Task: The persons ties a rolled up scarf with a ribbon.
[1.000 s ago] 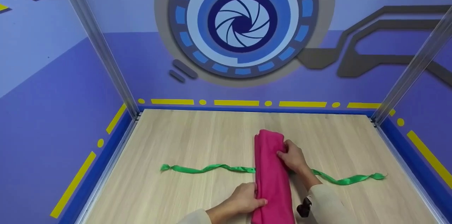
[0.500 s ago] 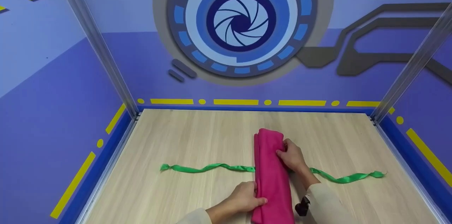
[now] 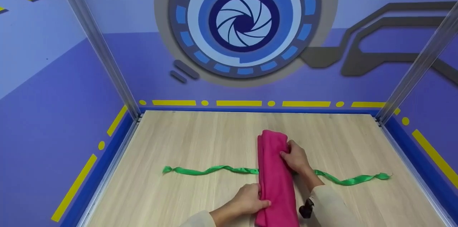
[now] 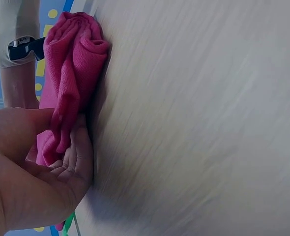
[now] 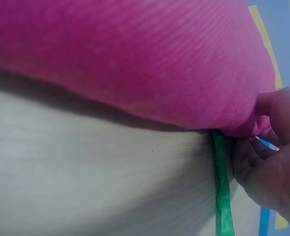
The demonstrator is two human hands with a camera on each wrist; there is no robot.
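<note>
A magenta cloth point(image 3: 277, 180), folded into a long thick strip, lies lengthwise on the table in the head view. My left hand point(image 3: 247, 200) grips its left edge near the front, thumb on top and fingers tucked underneath. Farther back, my right hand point(image 3: 297, 157) pinches the right edge, its thumb over the top. A green ribbon point(image 3: 214, 169) runs crosswise under the cloth, its middle hidden and its ends out on both sides. Rolled layers of the cloth point(image 4: 73, 54) show at its end in the left wrist view. In the right wrist view the ribbon point(image 5: 223, 196) emerges beside my right hand.
The pale wooden table point(image 3: 186, 137) is enclosed by blue-purple panels point(image 3: 143, 69) with yellow markings. Metal posts point(image 3: 103, 52) stand at the back corners. A dark device point(image 3: 306, 208) sits at the right sleeve's cuff.
</note>
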